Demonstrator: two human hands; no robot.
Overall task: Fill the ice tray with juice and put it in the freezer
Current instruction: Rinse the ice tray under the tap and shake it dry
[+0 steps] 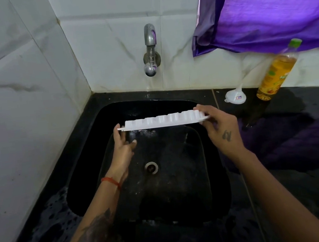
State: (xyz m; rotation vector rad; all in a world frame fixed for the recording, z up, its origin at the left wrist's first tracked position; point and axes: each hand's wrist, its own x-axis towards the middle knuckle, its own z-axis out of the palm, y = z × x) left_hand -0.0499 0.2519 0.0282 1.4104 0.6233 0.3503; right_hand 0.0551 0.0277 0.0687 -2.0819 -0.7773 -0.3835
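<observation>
- Over the black sink (pixel 90 148), the white ice tray (pixel 163 120) is held level in the air, turned so that the bumps of its cups face up and toward the wall.
- At the tray's 9 o'clock end, the left hand (pixel 122 145) holds the rim with its fingers (pixel 116 134) curled up against it; the wrist carries a red thread.
- At the 3 o'clock end, the right hand (pixel 218 128) pinches the tray, thumb below and fingers (pixel 200 108) curled over the top edge.
- Below the tray, toward 6 o'clock, the round drain (pixel 151 167) sits in the sink floor.
- At 12 o'clock from the tray, a metal tap (pixel 150 50) sticks out of the tiled wall.
- Toward 2 o'clock, on the dark table (pixel 298 164), lies a white funnel (pixel 235 97), and just beyond it stands a juice bottle (pixel 276 71) with a green cap.
- Above the bottle hangs a purple cloth (pixel 265 9).
</observation>
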